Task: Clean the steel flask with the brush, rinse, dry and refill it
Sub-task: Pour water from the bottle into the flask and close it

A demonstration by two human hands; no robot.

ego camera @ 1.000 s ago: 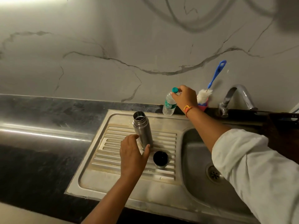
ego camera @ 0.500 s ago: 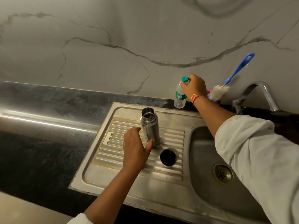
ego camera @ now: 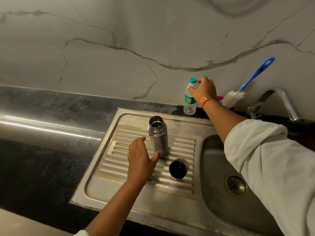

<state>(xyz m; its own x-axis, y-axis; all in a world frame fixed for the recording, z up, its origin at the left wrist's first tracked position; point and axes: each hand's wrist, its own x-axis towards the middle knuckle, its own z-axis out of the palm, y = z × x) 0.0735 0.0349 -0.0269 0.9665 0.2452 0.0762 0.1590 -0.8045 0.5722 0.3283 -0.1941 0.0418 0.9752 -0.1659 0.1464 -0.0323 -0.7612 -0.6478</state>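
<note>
- The steel flask stands upright on the ribbed drainboard, left of the sink basin. Its mouth is uncovered and faces up. The inside looks dark, and whether it holds any liquid cannot be told.
- The left hand sits just left of the flask on its near side. Its fingers are loosely curved and apart from the steel, and only the thumb tip touches the flask low on its body. It grips nothing.
- A black lid rests on the drainboard, near and to the right of the flask and apart from it.
- The right hand reaches to the far edge and curls its fingers round the shoulder of a clear plastic bottle, just under its teal cap, which is on. The bottle's base is at the dark counter strip behind the sink. Its fill level cannot be made out.
- The brush leans against the marble wall, right of the bottle. Its blue handle points up, and its white head sits in a pink holder.
- A curved tap stands farther right, and the basin shows its drain.
</note>
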